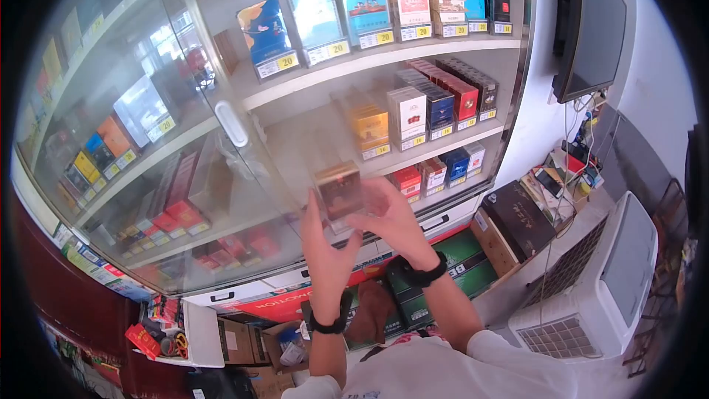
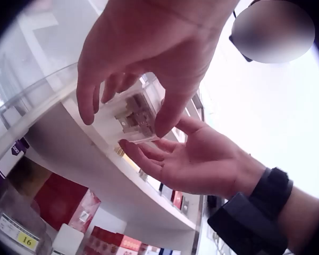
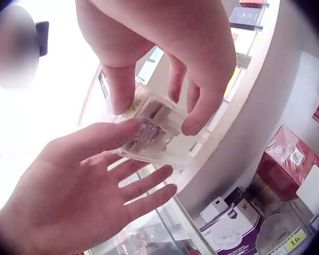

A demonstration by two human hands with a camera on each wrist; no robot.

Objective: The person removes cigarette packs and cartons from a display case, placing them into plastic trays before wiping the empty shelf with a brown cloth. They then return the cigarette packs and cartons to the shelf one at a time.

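Note:
Both hands hold a clear plastic display box (image 1: 337,193) in front of the glass cabinet, with brown and gold showing on its face in the head view. My left hand (image 1: 325,247) is at its left side, and in the left wrist view its thumb lies along the clear box (image 2: 135,114) with the fingers spread on the far side. My right hand (image 1: 395,218) holds the right side. In the right wrist view its thumb and fingers straddle the box (image 3: 162,133), while the left thumb rests on its near face.
Cabinet shelves (image 1: 310,77) bear rows of cigarette packs (image 1: 367,7) with price tags. A sliding glass door (image 1: 148,140) with a white handle (image 1: 231,124) covers the left part. Green cartons (image 1: 458,273) lie below, and a white air cooler (image 1: 591,288) stands at right.

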